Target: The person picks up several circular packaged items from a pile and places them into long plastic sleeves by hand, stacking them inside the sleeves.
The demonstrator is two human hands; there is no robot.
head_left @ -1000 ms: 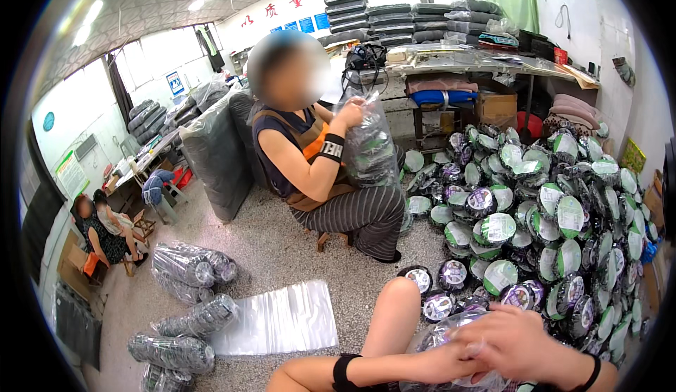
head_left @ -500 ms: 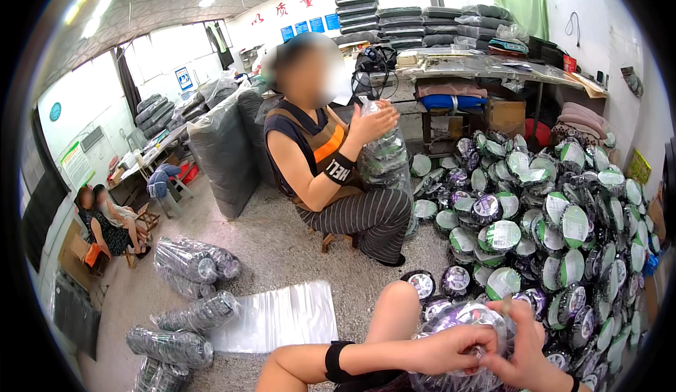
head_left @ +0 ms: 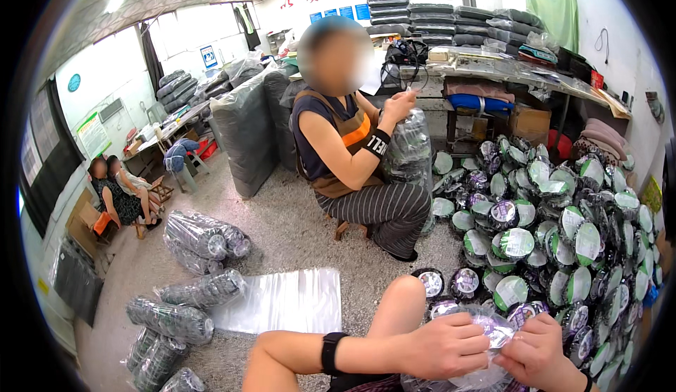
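Observation:
In front of my knees stands a transparent plastic bag, with round purple-and-white labelled packs showing through its top. My left hand is closed on the bag's gathered film at one side. Opposite it, my right hand pinches the film, with the fingertips of both hands close together. The lower part of the bag is partly hidden by my hands and the picture's edge. Just beyond lie loose round packs wrapped in black and purple.
A large heap of round packs with green and white labels rises on the right. A seated co-worker grips a similar filled bag. Flat plastic bags and filled tubular bags lie on the floor at left.
My hands have shifted on the bag's top and now hold the film side by side. The co-worker's hands have moved up to the top of their bag. The view has turned slightly left.

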